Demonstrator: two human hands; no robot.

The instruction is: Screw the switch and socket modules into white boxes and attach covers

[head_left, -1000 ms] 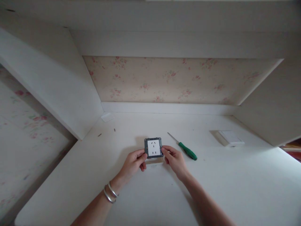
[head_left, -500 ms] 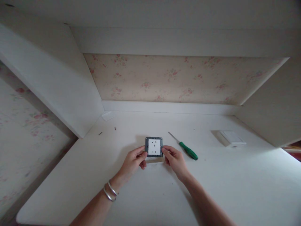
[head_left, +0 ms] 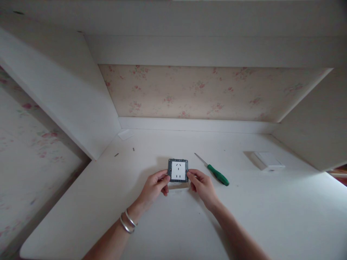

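A wall socket point(head_left: 178, 170) with a white face, several slots and a dark grey frame is held between my two hands, its face turned up toward me. My left hand point(head_left: 155, 185) pinches the frame's left edge with thumb and fingers; two silver bangles point(head_left: 127, 221) circle that wrist. On the opposite edge, my right hand point(head_left: 201, 184) grips the frame in the same way. Below the socket, a pale box-like part point(head_left: 178, 185) shows only in part. A screwdriver point(head_left: 217, 175) with a green handle lies just right of my right hand, its tip pointing away to the left.
Two small screws point(head_left: 116, 154) lie on the white desk point(head_left: 168, 231) at the left. A thin white plate point(head_left: 125, 134) rests in the back left corner. Toward the right stands a white box point(head_left: 268, 160). Side panels and a low shelf point(head_left: 189, 50) enclose the desk.
The view has shifted very slightly, so everything sits a little lower. Both hands keep their hold on the socket, with no clear movement of it.
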